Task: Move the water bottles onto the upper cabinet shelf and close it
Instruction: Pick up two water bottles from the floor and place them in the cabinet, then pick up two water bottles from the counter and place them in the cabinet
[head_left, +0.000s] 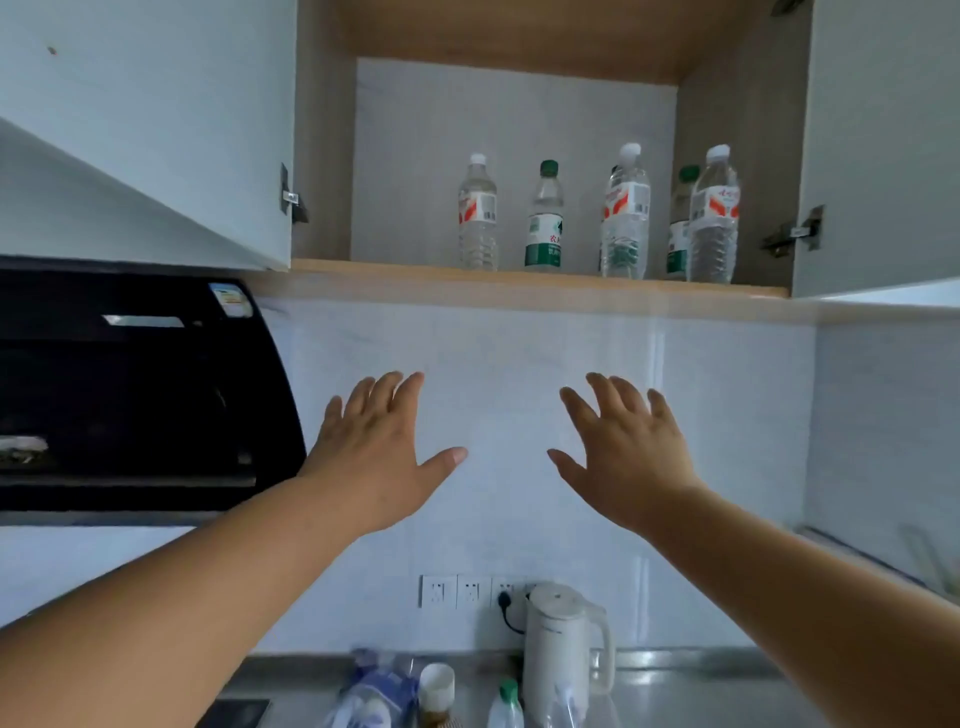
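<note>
Several water bottles stand upright on the upper cabinet shelf (395, 270): a white-capped bottle (477, 215), a green-capped bottle (544, 221), another white-capped bottle (626, 218), a green-capped one (679, 228) half hidden behind the rightmost white-capped bottle (714, 218). Both cabinet doors hang open, the left door (156, 130) and the right door (883, 145). My left hand (379, 452) and my right hand (628, 452) are raised below the shelf, fingers spread, holding nothing. Another green-capped bottle (506, 706) stands on the counter below.
A black range hood (135, 389) juts out at the left, under the left door. On the steel counter (701, 696) stand a white electric kettle (563, 649), a paper cup (436, 686) and a plastic bag (369, 691). Wall sockets (457, 591) sit above the counter.
</note>
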